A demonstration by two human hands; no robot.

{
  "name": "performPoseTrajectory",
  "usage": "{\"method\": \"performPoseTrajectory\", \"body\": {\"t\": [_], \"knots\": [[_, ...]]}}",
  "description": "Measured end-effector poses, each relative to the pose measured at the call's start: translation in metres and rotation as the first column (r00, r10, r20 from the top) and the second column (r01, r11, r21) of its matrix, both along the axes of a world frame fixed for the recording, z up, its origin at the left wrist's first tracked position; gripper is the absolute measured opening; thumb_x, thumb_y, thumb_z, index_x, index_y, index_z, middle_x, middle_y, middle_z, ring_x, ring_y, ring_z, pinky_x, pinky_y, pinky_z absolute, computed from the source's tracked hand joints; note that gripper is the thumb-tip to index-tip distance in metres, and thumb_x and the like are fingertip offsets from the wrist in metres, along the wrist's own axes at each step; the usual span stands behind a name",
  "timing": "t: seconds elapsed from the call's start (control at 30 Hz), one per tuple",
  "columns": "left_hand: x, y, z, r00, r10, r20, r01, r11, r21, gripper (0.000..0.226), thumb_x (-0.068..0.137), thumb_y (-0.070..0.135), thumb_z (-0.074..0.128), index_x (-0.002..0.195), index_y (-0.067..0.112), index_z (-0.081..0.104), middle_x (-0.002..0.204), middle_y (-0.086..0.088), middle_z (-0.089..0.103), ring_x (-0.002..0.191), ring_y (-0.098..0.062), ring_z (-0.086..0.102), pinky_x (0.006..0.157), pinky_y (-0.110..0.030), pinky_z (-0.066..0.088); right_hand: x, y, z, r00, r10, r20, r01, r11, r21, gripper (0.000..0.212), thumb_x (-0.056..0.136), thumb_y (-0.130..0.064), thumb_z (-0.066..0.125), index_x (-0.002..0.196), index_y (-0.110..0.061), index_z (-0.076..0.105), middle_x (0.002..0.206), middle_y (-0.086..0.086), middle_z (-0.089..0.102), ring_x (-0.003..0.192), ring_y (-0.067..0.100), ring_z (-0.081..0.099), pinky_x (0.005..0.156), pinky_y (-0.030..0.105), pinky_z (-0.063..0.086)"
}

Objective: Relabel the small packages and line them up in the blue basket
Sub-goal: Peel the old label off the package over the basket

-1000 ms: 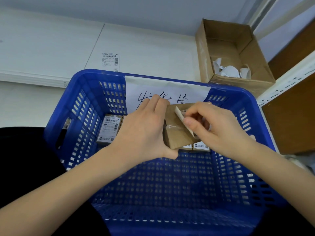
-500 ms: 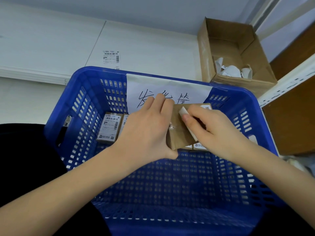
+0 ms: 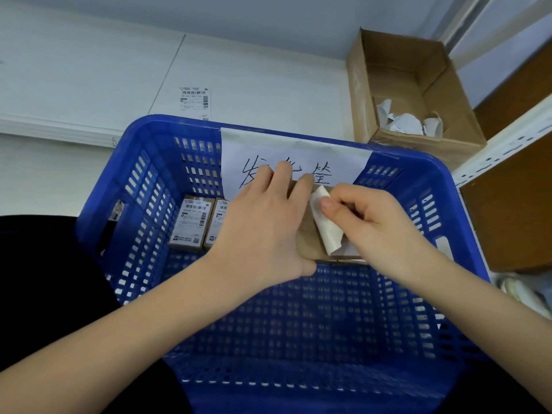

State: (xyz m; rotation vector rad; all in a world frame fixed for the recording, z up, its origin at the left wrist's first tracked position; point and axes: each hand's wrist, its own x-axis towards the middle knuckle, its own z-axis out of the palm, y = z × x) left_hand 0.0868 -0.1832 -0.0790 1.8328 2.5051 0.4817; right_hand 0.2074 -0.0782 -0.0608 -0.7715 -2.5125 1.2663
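Blue basket [image 3: 143, 162] is the landmark, sitting in front of the person, on what I cannot tell. Above the basket's far half, the left hand [image 3: 265, 228] grips a small brown package [image 3: 307, 237], fingers [image 3: 283, 174] curled over its far edge and thumb under the near edge, package held off the basket floor. Right hand [image 3: 379, 225] just right of the package, fingers clenched in a pinch on a white label strip [image 3: 324, 225] that curls up off the package face; lower end of the strip seems to sit on the box, exact contact hard to tell. On the basket floor at the far left, two labelled packages [image 3: 191, 224] lie side by side touching, barcode labels up; the second is partly hidden behind the left hand. A white paper sign [image 3: 343, 158] with handwritten characters hangs on the basket's far wall. Beyond the basket, a loose shipping label [image 3: 194, 103] lies on the white worktop [image 3: 254, 85]. Beyond the basket's far right corner, an open cardboard box [image 3: 448, 115] holds crumpled white paper scraps [image 3: 403, 122].
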Motion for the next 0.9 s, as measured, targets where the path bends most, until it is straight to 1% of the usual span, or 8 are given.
{"method": "performPoseTrajectory", "body": {"t": [0.07, 0.13, 0.23, 0.3, 0.43, 0.53, 0.67, 0.9], "knots": [[0.001, -0.001, 0.004, 1.000, 0.002, 0.019, -0.002, 1.000, -0.015, 0.091, 0.026, 0.048, 0.077, 0.106, 0.007, 0.059, 0.092, -0.007, 0.050, 0.077, -0.023, 0.046, 0.057, -0.025, 0.028, 0.004, 0.002, 0.002, 0.999, -0.045, -0.017, 0.044, 0.998, -0.050, 0.036, 0.096, -0.018, 0.051, 0.064, -0.001, 0.050, 0.054, 0.001, 0.042, 0.054, 0.007, 0.039, 0.054, 0.022, 0.032], [0.001, -0.002, 0.007, 1.000, 0.003, 0.027, -0.002, 1.000, -0.031, 0.090, 0.026, 0.047, 0.077, 0.104, 0.007, 0.060, 0.091, -0.006, 0.050, 0.076, -0.022, 0.045, 0.053, -0.022, 0.024, 0.006, 0.004, 0.002, 0.995, -0.094, -0.038, 0.090, 0.991, -0.103, 0.035, 0.095, -0.018, 0.052, 0.069, 0.005, 0.056, 0.063, 0.018, 0.050, 0.058, 0.018, 0.044, 0.058, 0.027, 0.037], [-0.001, -0.003, 0.008, 0.999, 0.019, 0.037, -0.018, 0.999, -0.035, 0.091, 0.027, 0.048, 0.078, 0.107, 0.006, 0.060, 0.091, -0.006, 0.051, 0.077, -0.023, 0.047, 0.049, -0.019, 0.016, 0.010, 0.005, -0.002, 0.985, -0.165, -0.058, 0.158, 0.981, -0.110, 0.033, 0.095, -0.018, 0.053, 0.077, 0.007, 0.062, 0.075, 0.026, 0.059, 0.072, 0.035, 0.055, 0.065, 0.040, 0.047], [-0.001, -0.004, 0.007, 0.998, 0.042, 0.037, -0.041, 0.999, -0.035, 0.092, 0.028, 0.049, 0.077, 0.108, 0.006, 0.060, 0.091, -0.007, 0.051, 0.077, -0.025, 0.048, 0.051, -0.022, 0.024, 0.010, 0.005, -0.005, 0.975, -0.213, -0.070, 0.211, 0.977, -0.034, 0.026, 0.093, -0.019, 0.057, 0.078, 0.000, 0.066, 0.073, 0.018, 0.065, 0.073, 0.030, 0.061, 0.069, 0.042, 0.052], [0.003, -0.005, 0.005, 0.996, 0.082, 0.037, -0.080, 0.995, -0.051, 0.091, 0.027, 0.051, 0.075, 0.104, 0.003, 0.060, 0.089, -0.009, 0.051, 0.075, -0.027, 0.050, 0.050, -0.025, 0.031, 0.006, -0.001, -0.009, 0.935, -0.317, -0.161, 0.339, 0.931, 0.133, 0.011, 0.084, -0.017, 0.070, 0.077, -0.017, 0.062, 0.057, -0.008, 0.059, 0.057, 0.006, 0.055, 0.057, 0.015, 0.044], [0.005, -0.002, 0.005, 0.994, 0.106, 0.021, -0.105, 0.993, -0.049, 0.091, 0.025, 0.051, 0.078, 0.100, 0.002, 0.061, 0.088, -0.009, 0.052, 0.074, -0.028, 0.051, 0.050, -0.025, 0.031, 0.003, -0.005, -0.010, 0.940, -0.273, -0.207, 0.330, 0.882, 0.336, 0.010, 0.082, -0.016, 0.072, 0.076, -0.014, 0.063, 0.064, -0.008, 0.058, 0.064, 0.011, 0.054, 0.061, 0.028, 0.049], [0.005, -0.001, 0.004, 0.994, 0.108, 0.011, -0.108, 0.994, -0.037, 0.087, 0.026, 0.049, 0.079, 0.096, 0.002, 0.060, 0.086, -0.010, 0.051, 0.073, -0.027, 0.049, 0.048, -0.026, 0.030, 0.001, -0.003, -0.013, 0.979, -0.055, -0.199, 0.169, 0.765, 0.621, 0.012, 0.081, -0.009, 0.063, 0.070, -0.006, 0.058, 0.067, -0.007, 0.048, 0.065, 0.014, 0.048, 0.049, 0.040, 0.046], [0.004, -0.002, 0.000, 0.995, 0.102, 0.002, -0.102, 0.994, -0.030, 0.082, 0.029, 0.047, 0.077, 0.095, 0.003, 0.059, 0.086, -0.009, 0.051, 0.073, -0.026, 0.049, 0.049, -0.025, 0.027, 0.002, -0.002, -0.013, 0.999, 0.004, -0.052, 0.018, 0.910, 0.415, 0.011, 0.097, -0.023, 0.047, 0.103, -0.019, 0.056, 0.070, -0.011, 0.057, 0.063, 0.010, 0.053, 0.056, 0.037, 0.049]]}}
